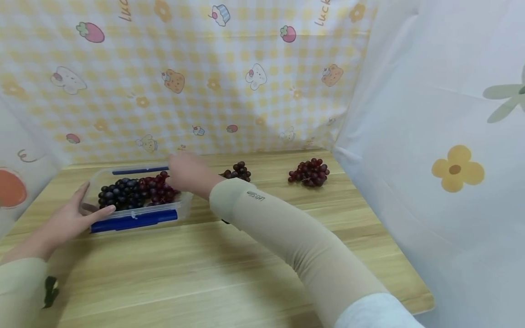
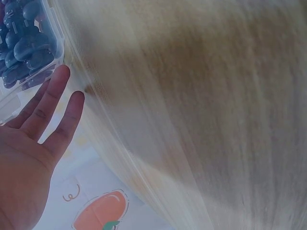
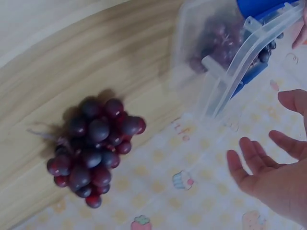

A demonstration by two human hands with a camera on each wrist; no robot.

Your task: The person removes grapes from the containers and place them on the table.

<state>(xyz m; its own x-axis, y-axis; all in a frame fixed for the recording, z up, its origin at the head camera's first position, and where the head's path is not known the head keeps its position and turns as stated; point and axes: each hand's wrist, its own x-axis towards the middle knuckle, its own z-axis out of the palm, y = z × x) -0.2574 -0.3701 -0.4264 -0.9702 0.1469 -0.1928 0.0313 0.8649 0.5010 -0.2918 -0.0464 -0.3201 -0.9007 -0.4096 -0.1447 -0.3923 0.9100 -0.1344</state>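
Checked cloth [image 1: 229,50] reads "luck" behind boxed grapes [image 1: 123,193] and a "Let'sSlim" sleeve [image 1: 293,241].

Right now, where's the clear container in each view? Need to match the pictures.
Head: clear container left of centre, blue latches showing.
Left wrist: top-left corner, cut off by the frame.
Right wrist: upper right, cut off at the edge.
Shared landmark: the dark grapes inside it.

container [image 3: 186,62]: translucent plastic | red grapes [image 3: 91,148]: glossy (small highlights) | tabletop [image 1: 246,255]: smooth wood | sleeve [image 1: 295,232]: matt cloth
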